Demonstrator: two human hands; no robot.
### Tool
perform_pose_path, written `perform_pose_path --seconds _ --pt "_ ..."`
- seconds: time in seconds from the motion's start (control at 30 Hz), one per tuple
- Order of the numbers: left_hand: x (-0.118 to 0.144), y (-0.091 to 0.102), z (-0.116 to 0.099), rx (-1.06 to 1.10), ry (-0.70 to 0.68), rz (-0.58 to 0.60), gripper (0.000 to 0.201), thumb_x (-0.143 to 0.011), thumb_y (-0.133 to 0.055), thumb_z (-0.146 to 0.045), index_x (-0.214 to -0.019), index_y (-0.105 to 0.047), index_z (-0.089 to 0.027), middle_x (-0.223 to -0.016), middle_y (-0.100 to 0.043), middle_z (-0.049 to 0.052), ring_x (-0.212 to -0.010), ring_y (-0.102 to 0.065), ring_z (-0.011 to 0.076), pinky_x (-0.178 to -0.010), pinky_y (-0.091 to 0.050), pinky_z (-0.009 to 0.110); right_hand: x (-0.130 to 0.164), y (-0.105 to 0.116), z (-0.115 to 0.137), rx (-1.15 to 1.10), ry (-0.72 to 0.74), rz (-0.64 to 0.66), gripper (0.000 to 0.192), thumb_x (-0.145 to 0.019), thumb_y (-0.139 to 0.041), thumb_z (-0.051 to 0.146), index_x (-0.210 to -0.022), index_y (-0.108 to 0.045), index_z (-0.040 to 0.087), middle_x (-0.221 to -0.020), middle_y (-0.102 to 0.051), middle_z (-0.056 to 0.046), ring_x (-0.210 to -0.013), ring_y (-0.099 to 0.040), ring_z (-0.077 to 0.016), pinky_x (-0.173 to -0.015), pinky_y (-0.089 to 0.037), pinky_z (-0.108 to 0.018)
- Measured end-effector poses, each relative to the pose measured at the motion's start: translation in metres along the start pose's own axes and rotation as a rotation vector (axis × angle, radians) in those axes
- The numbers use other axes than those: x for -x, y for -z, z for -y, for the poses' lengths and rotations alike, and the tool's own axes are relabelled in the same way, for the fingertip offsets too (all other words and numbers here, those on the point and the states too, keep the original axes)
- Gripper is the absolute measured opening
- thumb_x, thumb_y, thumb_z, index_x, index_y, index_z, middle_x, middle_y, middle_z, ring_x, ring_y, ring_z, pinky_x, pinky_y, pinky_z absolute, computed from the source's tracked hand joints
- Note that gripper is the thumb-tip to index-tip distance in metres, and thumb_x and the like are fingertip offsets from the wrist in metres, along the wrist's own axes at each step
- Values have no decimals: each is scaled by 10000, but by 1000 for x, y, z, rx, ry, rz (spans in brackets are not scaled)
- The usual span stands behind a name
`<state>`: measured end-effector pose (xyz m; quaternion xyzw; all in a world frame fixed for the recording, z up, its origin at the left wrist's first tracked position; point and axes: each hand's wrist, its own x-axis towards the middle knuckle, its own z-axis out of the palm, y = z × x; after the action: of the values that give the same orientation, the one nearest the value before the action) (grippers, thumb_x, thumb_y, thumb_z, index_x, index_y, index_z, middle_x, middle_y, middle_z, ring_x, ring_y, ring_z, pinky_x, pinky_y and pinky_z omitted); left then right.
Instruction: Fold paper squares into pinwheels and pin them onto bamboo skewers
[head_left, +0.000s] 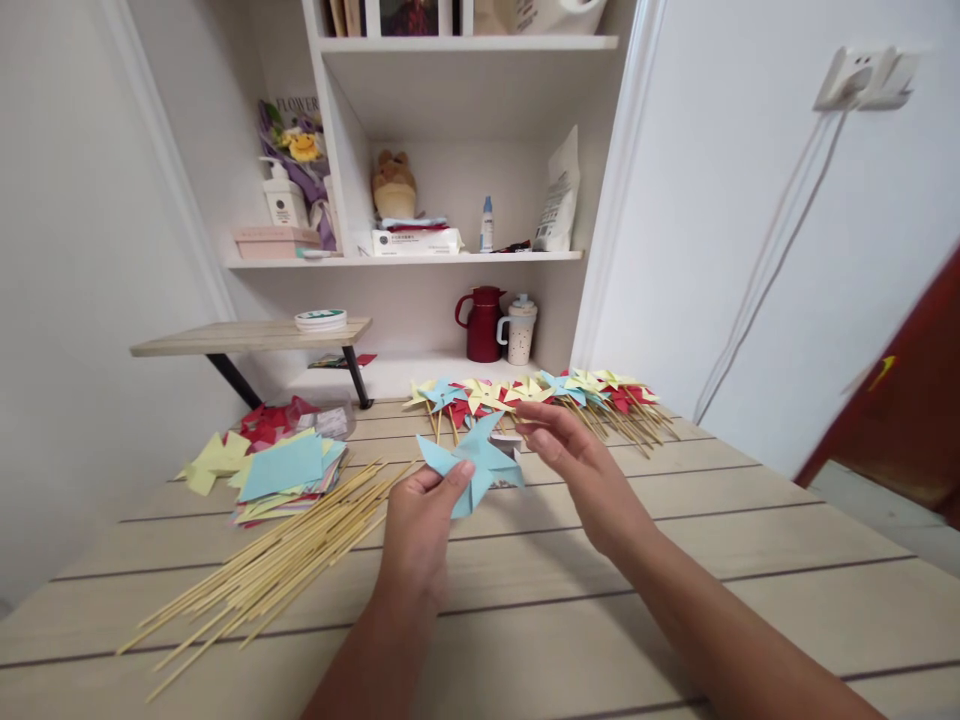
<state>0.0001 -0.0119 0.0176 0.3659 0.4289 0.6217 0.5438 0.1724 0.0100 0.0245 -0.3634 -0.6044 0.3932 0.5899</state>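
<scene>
Left hand (417, 530) pinches the blue paper pinwheel (472, 462) by its lower edge, just above the surface (675, 560); right hand (581, 470) hovers open beside it. Loose folds could spring apart. Left of the pinwheel, the bamboo skewers (277, 560) might roll if nudged.

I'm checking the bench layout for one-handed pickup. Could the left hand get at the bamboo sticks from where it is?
Probably yes. The left hand holds the blue paper pinwheel, but the bamboo sticks lie loose on the table just to its left, with nothing between them.
</scene>
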Motion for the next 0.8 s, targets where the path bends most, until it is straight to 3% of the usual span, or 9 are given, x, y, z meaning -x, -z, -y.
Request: perform_pose_path --seconds 0.1,0.2,0.3,0.43,0.63,0.8 --pt "0 -1 0 45 -31 -22 312 -588 -868 -349 -798 -781 -135 -819 -771 89 -777 -682 199 -800 -499 310 -1 -2 -4 -64 -83 14 553 -825 -670 517 -1321 -532 317 -1435 -503 -77 -1272 -502 -268 -1003 -455 -445" --pt "0 -3 1 39 -44 -12 321 -582 -874 -344 -809 -780 -136 -776 -764 76 -792 -680 200 -799 -499 303 1 -9 -6 -83 -145 112 629 -716 -790 471 -1276 -573 284 -1383 -549 -98 -1242 -520 -285 -973 -472 -444" --pt "1 -4 3 24 -39 1 303 -602 -862 -350 -799 -777 -136 -744 -757 67 -771 -674 190 -774 -500 293 5 -17 -5 -103 -172 176 490 -662 -836 410 -1085 -667 233 -1136 -680 -76 -1053 -613 -254 -914 -483 -406" --pt "1 -4 6 22 -38 11 294 -604 -858 -356 -780 -775 -134 -727 -752 66 -756 -670 182 -752 -503 281 7 -21 -2 -96 -187 203 287 -687 -811 384 -866 -704 188 -859 -689 -22 -827 -610 -184 -803 -467 -324" --pt "1 -5 7 17 -48 29 278 -618 -846 -338 -798 -780 -136 -740 -756 75 -790 -683 200 -774 -513 298 5 -20 -3 -126 -182 142 245 -692 -799 371 -653 -657 176 -725 -638 4 -731 -561 -147 -725 -425 -283" --pt "1 -6 8 -7 -93 5 255 -623 -835 -335 -787 -783 -146 -738 -755 71 -799 -686 211 -778 -519 312 6 -20 -6 -102 -180 168 206 -697 -795 361 -753 -711 181 -763 -668 -8 -747 -572 -160 -732 -430 -293"
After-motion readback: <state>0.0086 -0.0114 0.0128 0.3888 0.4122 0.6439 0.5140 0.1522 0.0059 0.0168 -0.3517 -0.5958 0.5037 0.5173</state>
